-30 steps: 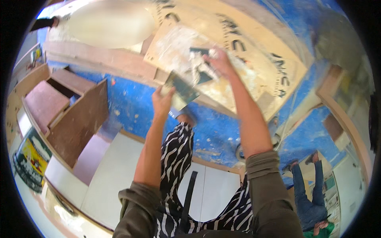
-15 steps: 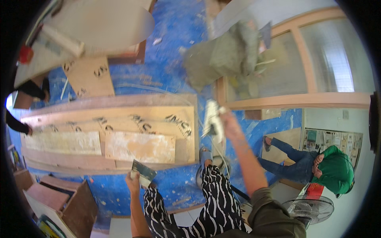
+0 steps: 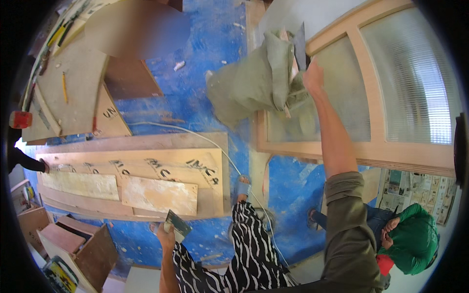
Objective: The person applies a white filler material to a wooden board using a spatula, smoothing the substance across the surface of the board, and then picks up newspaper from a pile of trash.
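Note:
My left hand [image 3: 166, 236], low in the view, is closed on a putty knife [image 3: 179, 226] with a wide dark blade and a paler part by the fingers. My right arm is stretched far forward. Its hand [image 3: 313, 76] is closed beside the mouth of a grey-green sack [image 3: 249, 85]; whatever the fingers hold, if anything, is hidden. From that sack stick a dark grey pointed sheet [image 3: 300, 46] and pale scraps. The sack leans against a wood-framed panel with ribbed glass [image 3: 342, 93].
Printed boards [image 3: 205, 157] lie on the blue floor, with two stained planks [image 3: 159, 194] on top. A white cable [image 3: 220, 148] crosses the floor near my foot. Far left stands a worktable [image 3: 73, 102]. A person in green [image 3: 410, 239] sits at right; another person's arm [image 3: 24, 158] shows left.
My right hand has moved forward to the sack; the crumpled white thing it held is no longer visible in it. The view has shifted. My left hand still holds the putty knife.

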Demonstrator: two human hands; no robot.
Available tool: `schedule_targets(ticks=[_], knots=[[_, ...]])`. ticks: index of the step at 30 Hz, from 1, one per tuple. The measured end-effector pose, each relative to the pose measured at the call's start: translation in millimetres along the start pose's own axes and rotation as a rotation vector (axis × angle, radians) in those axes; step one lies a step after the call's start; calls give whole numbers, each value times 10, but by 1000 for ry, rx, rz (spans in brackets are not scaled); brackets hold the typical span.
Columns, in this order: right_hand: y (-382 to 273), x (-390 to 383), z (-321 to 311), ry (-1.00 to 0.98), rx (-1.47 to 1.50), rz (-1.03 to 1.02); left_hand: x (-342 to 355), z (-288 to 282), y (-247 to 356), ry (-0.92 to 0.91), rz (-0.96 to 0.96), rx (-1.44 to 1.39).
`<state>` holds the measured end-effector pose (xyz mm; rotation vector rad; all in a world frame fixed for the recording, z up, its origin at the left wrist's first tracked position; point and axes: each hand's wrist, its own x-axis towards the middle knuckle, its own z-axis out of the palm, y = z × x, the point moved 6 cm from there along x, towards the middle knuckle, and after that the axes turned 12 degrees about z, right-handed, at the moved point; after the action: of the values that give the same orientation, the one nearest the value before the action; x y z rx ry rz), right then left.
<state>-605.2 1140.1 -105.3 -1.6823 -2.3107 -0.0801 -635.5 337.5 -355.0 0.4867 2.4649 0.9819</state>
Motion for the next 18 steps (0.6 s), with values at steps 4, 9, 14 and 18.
schedule_targets(ticks=[4,9,14,18], knots=[[86,-157,-50,-79,185,128,-26,4,545,-10,-54,-80],[686,-536,-276,243,599,81,-117,38,-116,-85,-83,-107],[786,-2404,292,-622,1321,458,-196,87,-479,102,-315,-102],[413,-4929,1974,-1228,1198,812,-280,244,-1080,192,-476,-235]])
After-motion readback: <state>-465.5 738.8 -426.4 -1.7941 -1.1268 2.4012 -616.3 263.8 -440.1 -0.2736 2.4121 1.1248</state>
